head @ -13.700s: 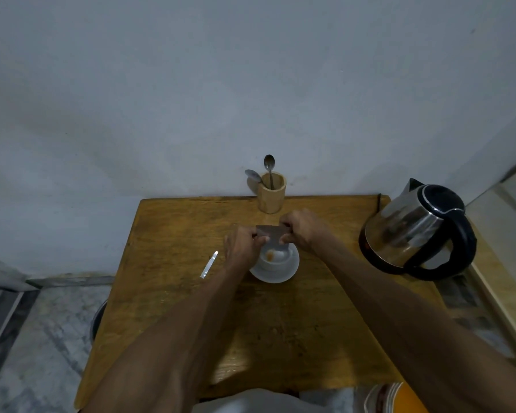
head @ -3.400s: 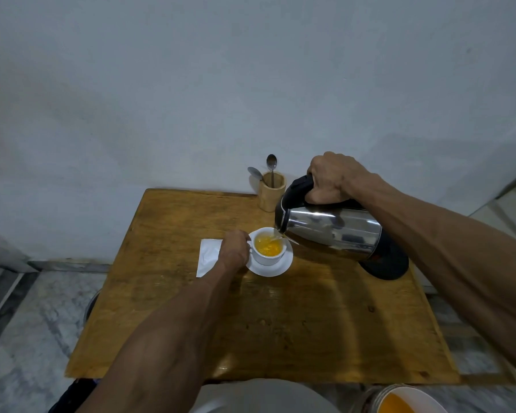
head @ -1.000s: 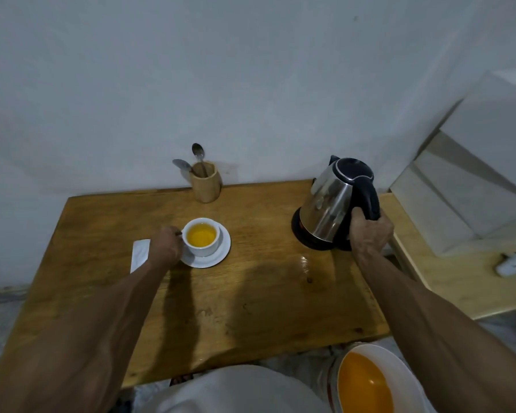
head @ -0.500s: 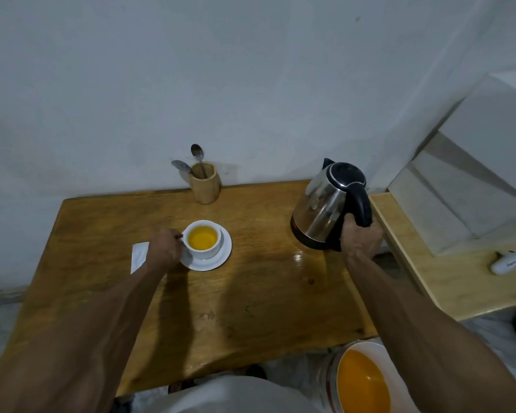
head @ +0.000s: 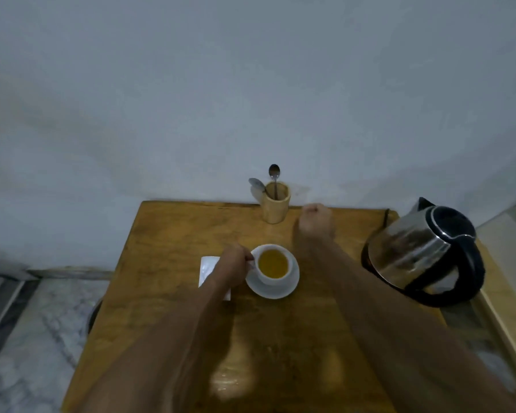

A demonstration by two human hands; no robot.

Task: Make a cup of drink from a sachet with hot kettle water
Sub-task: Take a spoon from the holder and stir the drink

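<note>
A white cup full of yellow-orange drink stands on a white saucer in the middle of the wooden table. My left hand grips the cup's handle from the left. My right hand hovers over the back of the table with fingers curled and nothing in it, just right of a wooden holder with two spoons. The steel kettle with its black handle sits on its base at the table's right edge. A white sachet lies flat under my left wrist.
A grey wall rises right behind the table. Marble floor shows at the left, with a dark round object under the table's left edge. A light wooden ledge runs along the right side.
My right hand has let go of the kettle handle and moved left toward the spoon holder. The kettle stays on its base. My left hand keeps hold of the cup handle.
</note>
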